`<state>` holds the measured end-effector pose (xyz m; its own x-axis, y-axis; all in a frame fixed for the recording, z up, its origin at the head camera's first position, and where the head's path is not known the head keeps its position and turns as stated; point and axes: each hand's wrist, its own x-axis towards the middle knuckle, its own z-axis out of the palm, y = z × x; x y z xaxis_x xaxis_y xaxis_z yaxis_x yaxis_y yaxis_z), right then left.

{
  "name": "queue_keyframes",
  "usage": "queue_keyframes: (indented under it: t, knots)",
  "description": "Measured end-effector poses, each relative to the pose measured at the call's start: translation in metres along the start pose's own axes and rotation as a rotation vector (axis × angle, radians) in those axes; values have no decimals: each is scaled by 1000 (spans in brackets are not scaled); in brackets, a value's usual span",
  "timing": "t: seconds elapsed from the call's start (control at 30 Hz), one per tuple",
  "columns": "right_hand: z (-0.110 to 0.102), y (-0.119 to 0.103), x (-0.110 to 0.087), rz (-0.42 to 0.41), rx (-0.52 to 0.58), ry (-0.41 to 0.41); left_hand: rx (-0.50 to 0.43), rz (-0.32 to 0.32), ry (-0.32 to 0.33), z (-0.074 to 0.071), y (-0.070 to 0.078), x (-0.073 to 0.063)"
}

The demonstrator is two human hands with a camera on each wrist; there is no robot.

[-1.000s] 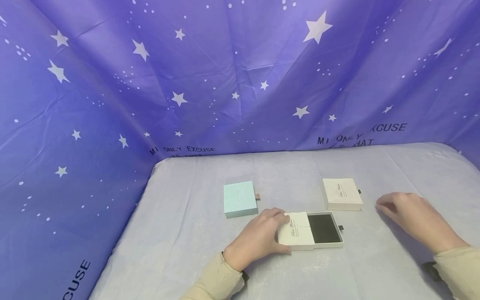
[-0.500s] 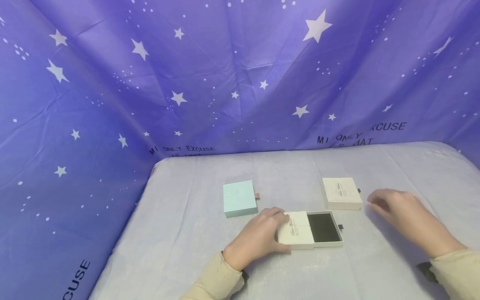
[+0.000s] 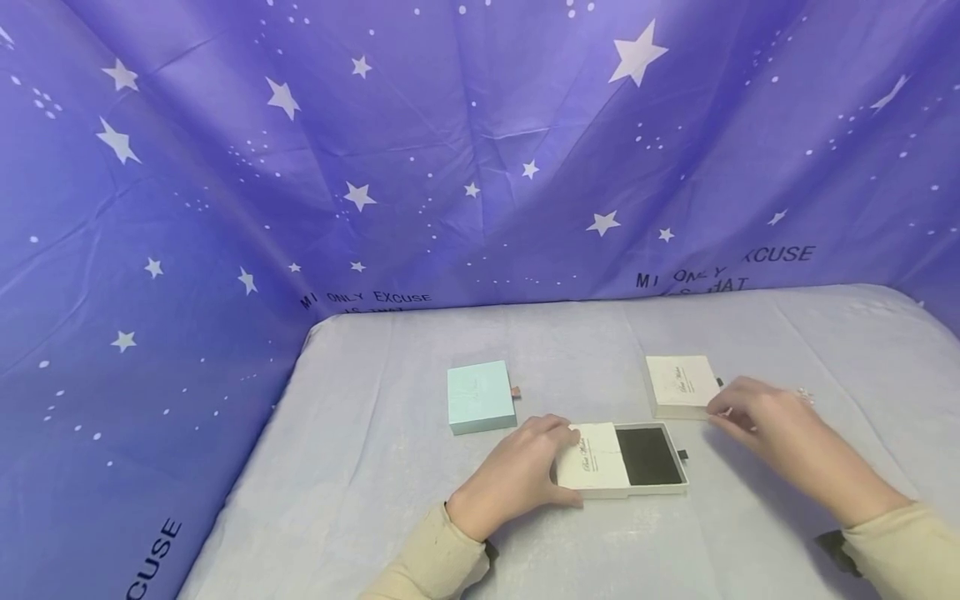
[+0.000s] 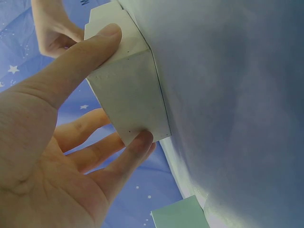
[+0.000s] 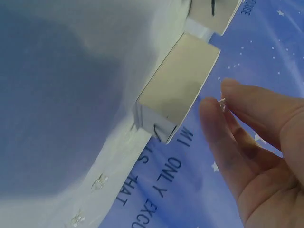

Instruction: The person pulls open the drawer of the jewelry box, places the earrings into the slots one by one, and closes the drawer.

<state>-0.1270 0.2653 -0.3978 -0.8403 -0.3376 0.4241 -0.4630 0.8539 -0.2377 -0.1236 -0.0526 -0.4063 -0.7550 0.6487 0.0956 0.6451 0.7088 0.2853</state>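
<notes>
Well, head view: the left hand (image 3: pixel 517 468) grips the half-open box (image 3: pixel 606 460) on the table (image 3: pixel 375 467); left wrist view: thumb (image 4: pixel 95 50) and fingers (image 4: pixel 126 164) brace its end, which I'd want steady; right wrist view: the right hand (image 5: pixel 263 183) pinches a tiny trinket (image 5: pixel 223 104), best held lightly

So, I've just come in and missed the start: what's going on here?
A person's left hand grips a white box on the table; its drawer is partly out, showing a dark lining. The right hand pinches a small shiny piece by a second white box, which is closed. More shiny pieces lie on the table. A pale turquoise box, also closed, sits off to the left.
</notes>
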Motion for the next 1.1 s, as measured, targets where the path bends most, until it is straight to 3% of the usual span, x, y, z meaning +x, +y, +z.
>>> queue_keyframes:
  t: [0.27, 0.63, 1.1]
  knots:
    - [4, -15, 3, 6, 12, -41, -3, 2, -3, 0, 0, 1]
    - [13, -31, 7, -127, 36, -5, -1, -1, -4, 0, 1, 1]
    - [25, -53, 10, -194, 72, -5, -4, 8, 7, 1, -1, 1]
